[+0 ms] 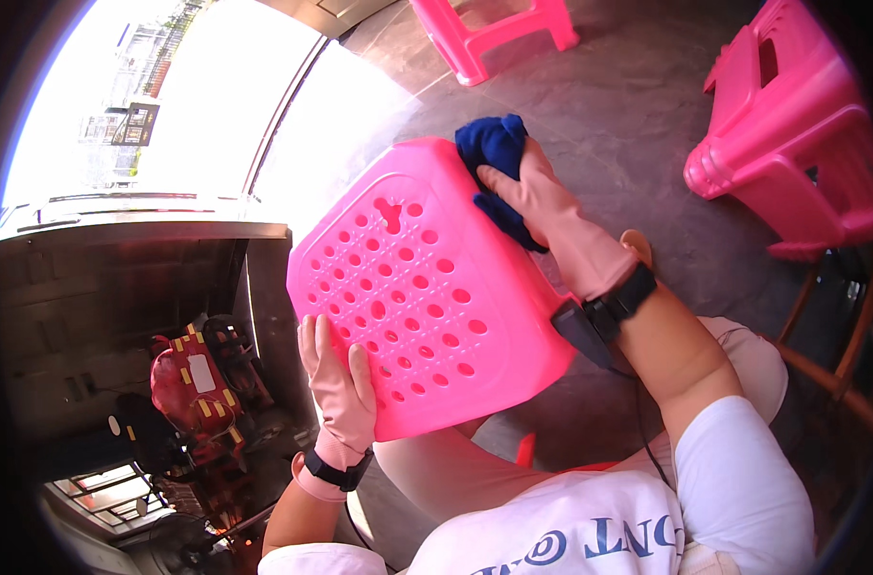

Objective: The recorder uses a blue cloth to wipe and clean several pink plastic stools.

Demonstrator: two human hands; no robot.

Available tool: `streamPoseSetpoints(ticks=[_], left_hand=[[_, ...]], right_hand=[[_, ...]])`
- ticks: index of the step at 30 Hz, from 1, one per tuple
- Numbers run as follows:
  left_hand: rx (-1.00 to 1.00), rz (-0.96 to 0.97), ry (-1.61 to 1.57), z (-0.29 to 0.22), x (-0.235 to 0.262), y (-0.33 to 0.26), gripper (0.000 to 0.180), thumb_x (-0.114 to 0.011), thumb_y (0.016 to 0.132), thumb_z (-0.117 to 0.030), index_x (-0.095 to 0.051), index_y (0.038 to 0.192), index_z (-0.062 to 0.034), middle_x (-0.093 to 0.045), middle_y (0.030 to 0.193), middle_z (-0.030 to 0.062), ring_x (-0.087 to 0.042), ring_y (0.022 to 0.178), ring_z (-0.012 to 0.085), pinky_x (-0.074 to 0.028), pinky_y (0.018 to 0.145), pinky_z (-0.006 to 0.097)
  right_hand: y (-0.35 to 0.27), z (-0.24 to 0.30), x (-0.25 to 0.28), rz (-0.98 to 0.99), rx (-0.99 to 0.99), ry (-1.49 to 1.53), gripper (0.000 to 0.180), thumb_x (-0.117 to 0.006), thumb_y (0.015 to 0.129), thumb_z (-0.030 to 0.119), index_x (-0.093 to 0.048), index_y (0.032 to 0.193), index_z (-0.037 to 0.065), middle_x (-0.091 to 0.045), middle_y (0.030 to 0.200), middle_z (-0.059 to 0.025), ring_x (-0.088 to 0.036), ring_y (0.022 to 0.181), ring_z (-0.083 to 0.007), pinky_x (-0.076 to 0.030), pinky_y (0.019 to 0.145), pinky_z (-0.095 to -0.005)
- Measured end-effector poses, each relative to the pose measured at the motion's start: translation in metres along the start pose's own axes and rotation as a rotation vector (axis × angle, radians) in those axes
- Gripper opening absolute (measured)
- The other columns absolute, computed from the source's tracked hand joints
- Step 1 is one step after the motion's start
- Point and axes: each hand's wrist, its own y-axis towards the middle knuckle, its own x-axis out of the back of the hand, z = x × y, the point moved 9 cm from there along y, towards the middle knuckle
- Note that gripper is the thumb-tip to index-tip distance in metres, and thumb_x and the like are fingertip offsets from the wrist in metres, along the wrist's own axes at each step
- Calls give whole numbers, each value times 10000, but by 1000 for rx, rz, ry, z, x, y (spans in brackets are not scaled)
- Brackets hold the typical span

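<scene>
A bright pink plastic stool, its seat full of round holes, is tilted up in front of me over my lap. My left hand, in a pale pink glove, grips the stool by its lower left edge. At the far right edge of the seat, my right hand, gloved the same way, presses a bunched dark blue cloth against the stool's side. Part of the cloth hangs below the fingers. The stool's legs are mostly hidden under the seat.
Several pink stools are stacked at the right, and another pink stool stands at the top. A wooden frame is at the right edge. A bright doorway opens at upper left. A red-and-black vehicle stands at left.
</scene>
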Motion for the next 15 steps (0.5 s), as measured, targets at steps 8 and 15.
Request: streamPoseSetpoints(ticks=[8,15], left_hand=[[23,3,58,5,8,-6,523,-530,1017,-182,-387,1456,63,-347,1517,303,-316,1429,477,-282,1174,512],[-42,-36,45,-3,0,3,501,-463,1049,-231,-403,1442,73,-383,1488,308,-358,1413,437,-303,1169,461]], right_hand=[[-94,-7,12,164,1,-9,831,-696,949,240,-192,1588,72,-411,1536,-167,-410,1416,-306,-282,1193,-374],[-6,4,1,103,-9,-102,731,-700,935,391,-370,1491,49,-566,1371,-219,-569,1239,-333,-446,1026,-393]])
